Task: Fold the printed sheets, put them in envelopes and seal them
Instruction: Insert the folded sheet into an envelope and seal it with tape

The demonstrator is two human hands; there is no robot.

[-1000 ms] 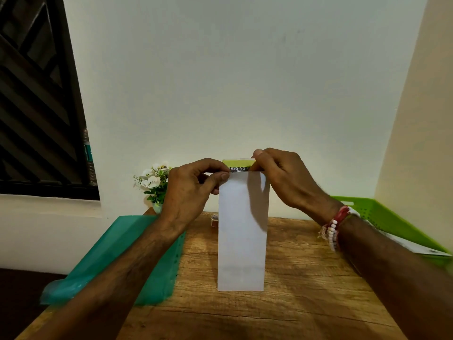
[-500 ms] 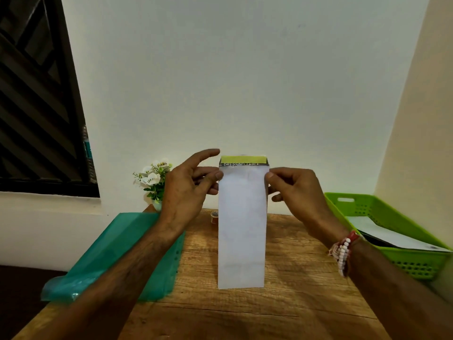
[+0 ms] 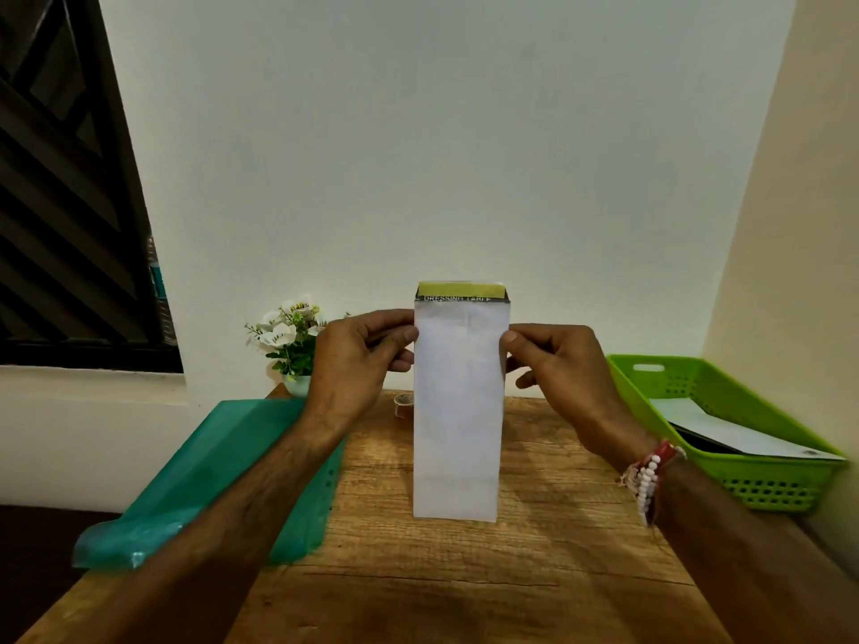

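A long white envelope (image 3: 458, 411) is held upright above the wooden table (image 3: 465, 574). A folded printed sheet (image 3: 460, 292) with a yellow-green band and dark lettering sticks out of its top. My left hand (image 3: 360, 360) pinches the envelope's left edge near the top. My right hand (image 3: 553, 360) pinches the right edge at about the same height. Both hold it between thumb and fingers.
A teal plastic folder (image 3: 209, 476) lies on the table's left side and overhangs its edge. A green plastic basket (image 3: 688, 383) with white papers stands at the right. A small flower pot (image 3: 290, 346) and a small tape roll (image 3: 403, 403) sit at the back.
Both hands slid down from the envelope's top opening to its side edges. The printed sheet now shows more above the envelope. The view shifted left, so the basket shows fully.
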